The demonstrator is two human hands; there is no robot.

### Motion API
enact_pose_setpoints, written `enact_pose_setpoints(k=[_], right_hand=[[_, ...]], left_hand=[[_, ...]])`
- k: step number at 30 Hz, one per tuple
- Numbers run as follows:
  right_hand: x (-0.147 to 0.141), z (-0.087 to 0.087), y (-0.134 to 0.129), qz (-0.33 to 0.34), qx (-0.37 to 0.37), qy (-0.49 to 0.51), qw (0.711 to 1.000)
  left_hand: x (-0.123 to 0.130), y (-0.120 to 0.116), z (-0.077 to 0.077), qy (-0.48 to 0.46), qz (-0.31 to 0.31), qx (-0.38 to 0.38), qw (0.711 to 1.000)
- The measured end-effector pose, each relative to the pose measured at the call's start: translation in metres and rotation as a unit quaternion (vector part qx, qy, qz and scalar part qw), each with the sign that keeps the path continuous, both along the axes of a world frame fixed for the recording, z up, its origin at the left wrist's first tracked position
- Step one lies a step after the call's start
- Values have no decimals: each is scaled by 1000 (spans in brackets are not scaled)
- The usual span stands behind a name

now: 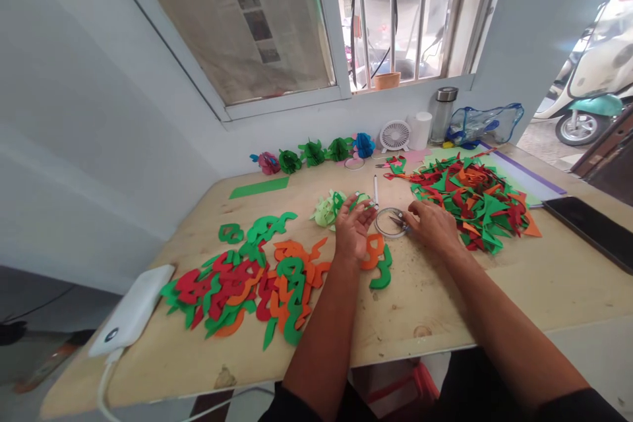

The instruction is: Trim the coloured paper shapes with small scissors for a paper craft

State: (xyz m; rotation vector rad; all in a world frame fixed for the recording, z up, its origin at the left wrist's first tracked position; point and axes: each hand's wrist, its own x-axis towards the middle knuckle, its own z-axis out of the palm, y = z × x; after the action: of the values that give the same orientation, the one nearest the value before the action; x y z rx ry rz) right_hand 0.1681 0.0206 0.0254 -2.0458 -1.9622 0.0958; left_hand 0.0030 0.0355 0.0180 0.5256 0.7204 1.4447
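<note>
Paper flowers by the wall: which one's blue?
The rightmost flower, next to the fan. The other flowers in the row are green, except the pink one at the left end.

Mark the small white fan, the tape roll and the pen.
small white fan [395,136], head view, grille centre
tape roll [382,227], head view, left rim
pen [375,189], head view, mid-barrel

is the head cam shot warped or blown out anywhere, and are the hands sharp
Head view: wide-angle bend curves the window frame and table edges; daylight washes out the scooter at right; left hand and right hand reasonably sharp; lighting soft, shadows faint.
</note>
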Motion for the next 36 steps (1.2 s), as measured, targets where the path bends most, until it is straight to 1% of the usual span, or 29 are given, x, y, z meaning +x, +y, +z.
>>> enact_pose_setpoints(k=[3,7,10,12,15,18,21,24,30,34,36], right_hand=[[-2,-2,2,45,45,103,993],[-6,-2,4,107,41,266,957],[-6,-2,4,121,28,340,932],[-6,-1,4,116,31,358,926],[-6,0,3,106,45,327,938],[-9,0,1,106,40,245,963],[-13,-3,0,130,19,162,978],[-15,-6,-2,151,1,115,982],[-18,-7,-4,185,-15,102,977],[-21,-8,-5,206,-37,59,976],[-23,-9,-5,208,-37,43,976]], left_hand=[[1,-1,1,0,-15,0,1000],[3,-4,3,18,-35,1,999],[5,-5,6,25,-40,3,999],[5,-4,6,25,-33,8,999],[1,-1,4,17,0,17,1000],[-3,2,1,4,31,12,999],[-6,4,0,-8,40,2,999],[-6,4,0,-19,40,-3,999],[-7,5,-2,-27,60,-7,998],[-8,6,-2,-22,67,-7,997],[-8,5,-2,-15,68,-7,998]])
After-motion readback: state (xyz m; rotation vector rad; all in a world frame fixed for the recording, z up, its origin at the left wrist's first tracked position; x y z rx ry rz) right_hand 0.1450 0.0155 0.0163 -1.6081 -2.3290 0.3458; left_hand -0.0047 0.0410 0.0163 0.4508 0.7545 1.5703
